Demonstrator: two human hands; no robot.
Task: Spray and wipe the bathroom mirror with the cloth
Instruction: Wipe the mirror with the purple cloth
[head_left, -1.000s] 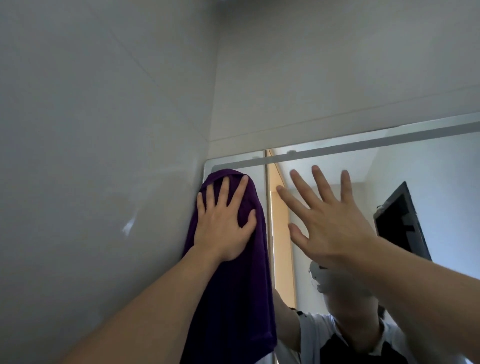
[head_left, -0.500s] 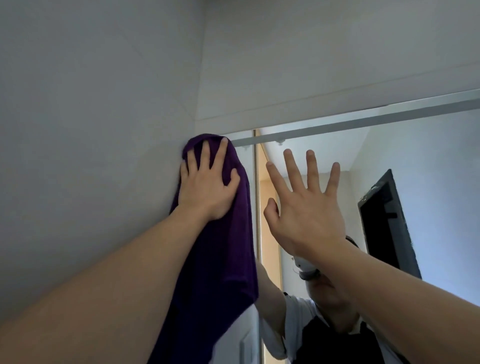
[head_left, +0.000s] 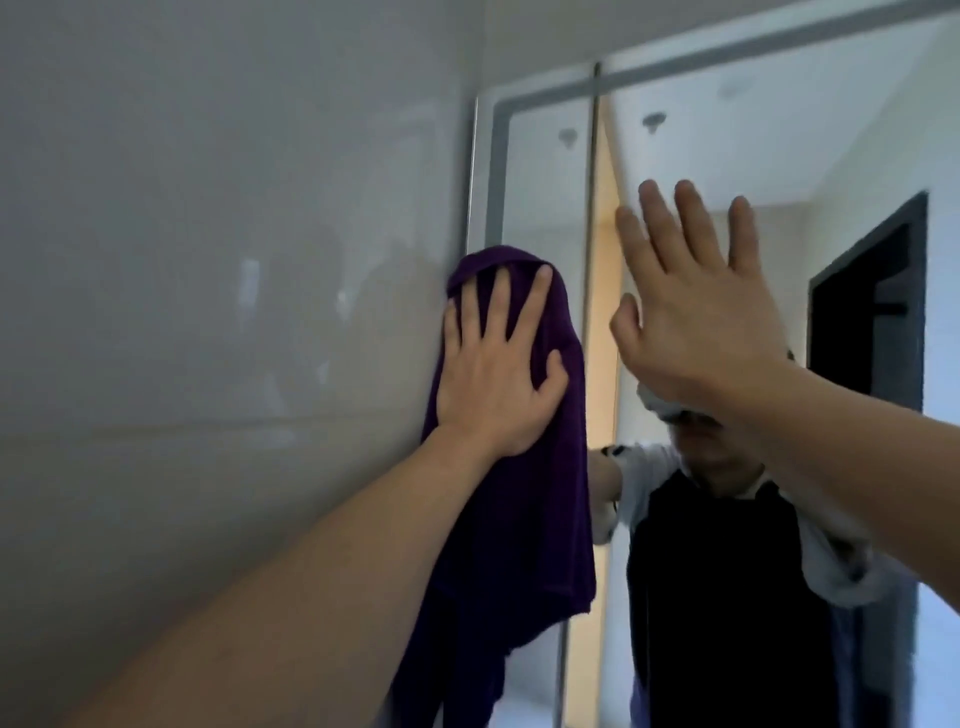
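Lower now than half a second ago, my left hand (head_left: 493, 384) presses the dark purple cloth (head_left: 524, 499) flat against the left edge of the frameless bathroom mirror (head_left: 545, 197), its grip spread with straight fingers. I see my right hand (head_left: 696, 317) raised beside it, fingers straight, holding nothing. Glossy grey wall tile (head_left: 234, 260) fills the left.

Your left hand (head_left: 491, 374) presses flat on the purple cloth (head_left: 524, 499), holding it against the mirror (head_left: 540, 197) at its left edge. Above your fingertips the cloth folds over in a rounded hump; below your palm it hangs loose in long folds.
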